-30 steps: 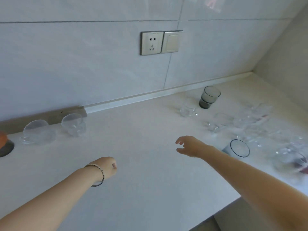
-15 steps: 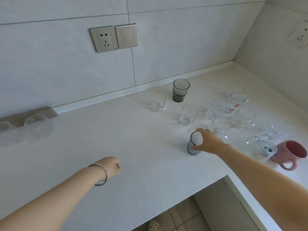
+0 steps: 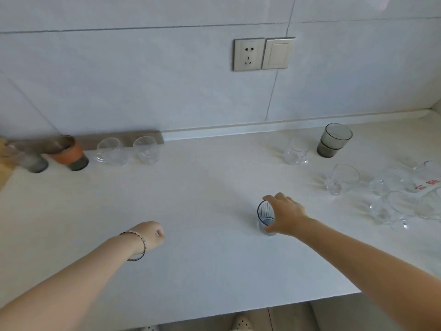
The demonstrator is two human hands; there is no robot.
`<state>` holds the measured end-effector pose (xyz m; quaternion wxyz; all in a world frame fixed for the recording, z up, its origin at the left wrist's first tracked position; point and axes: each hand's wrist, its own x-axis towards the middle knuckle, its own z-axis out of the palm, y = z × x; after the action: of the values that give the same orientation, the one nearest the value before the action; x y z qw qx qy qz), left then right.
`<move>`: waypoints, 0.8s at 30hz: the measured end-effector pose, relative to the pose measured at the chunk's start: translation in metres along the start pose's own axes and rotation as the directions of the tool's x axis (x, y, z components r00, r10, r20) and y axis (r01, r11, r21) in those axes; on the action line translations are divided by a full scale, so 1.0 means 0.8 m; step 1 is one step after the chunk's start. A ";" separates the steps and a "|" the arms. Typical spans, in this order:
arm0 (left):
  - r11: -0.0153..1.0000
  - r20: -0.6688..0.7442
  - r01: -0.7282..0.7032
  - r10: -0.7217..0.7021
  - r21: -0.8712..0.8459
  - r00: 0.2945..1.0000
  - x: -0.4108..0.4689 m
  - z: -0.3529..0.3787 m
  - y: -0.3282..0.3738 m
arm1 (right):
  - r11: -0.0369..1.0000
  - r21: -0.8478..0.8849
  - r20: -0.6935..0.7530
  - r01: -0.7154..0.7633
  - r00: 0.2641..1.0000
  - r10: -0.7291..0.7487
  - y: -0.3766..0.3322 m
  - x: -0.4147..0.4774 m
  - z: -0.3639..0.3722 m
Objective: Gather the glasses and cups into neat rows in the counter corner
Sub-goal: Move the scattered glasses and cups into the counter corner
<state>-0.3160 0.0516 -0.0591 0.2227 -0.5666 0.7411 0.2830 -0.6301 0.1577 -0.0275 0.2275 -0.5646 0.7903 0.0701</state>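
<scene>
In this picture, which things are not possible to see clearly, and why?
Head view:
- Clear glasses at right: blurred, cut off by the frame edge; count uncertain.
- Red print on one: too blurred to read.
- Grey glass far left: heavily blurred; shape unclear.
- Striped glass: its right side hidden behind the right hand gripping it.

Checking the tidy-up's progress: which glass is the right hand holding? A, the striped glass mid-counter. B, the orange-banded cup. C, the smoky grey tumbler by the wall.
A: the right hand curls round the striped glass, while the grey tumbler and the orange-banded cup stand untouched near the wall.
</scene>
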 end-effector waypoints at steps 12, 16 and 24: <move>0.974 0.004 0.177 -0.178 -0.141 0.984 -0.018 -0.046 -0.359 | 0.951 0.016 0.090 0.307 0.947 -0.308 -0.426 0.059 0.049; 0.958 0.033 0.236 -0.234 -0.161 0.972 -0.017 -0.066 -0.469 | 0.946 0.019 0.127 0.325 0.937 -0.325 -0.553 0.080 0.067; 0.945 0.053 0.249 -0.244 -0.213 0.968 0.001 -0.088 -0.581 | 0.928 0.043 0.062 0.369 0.926 -0.371 -0.767 0.146 0.079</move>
<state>0.1322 -0.0879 -0.0854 0.2022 -0.6722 0.6260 0.3398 -0.0755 -0.1357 -0.0450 0.2722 -0.6974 0.6622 0.0332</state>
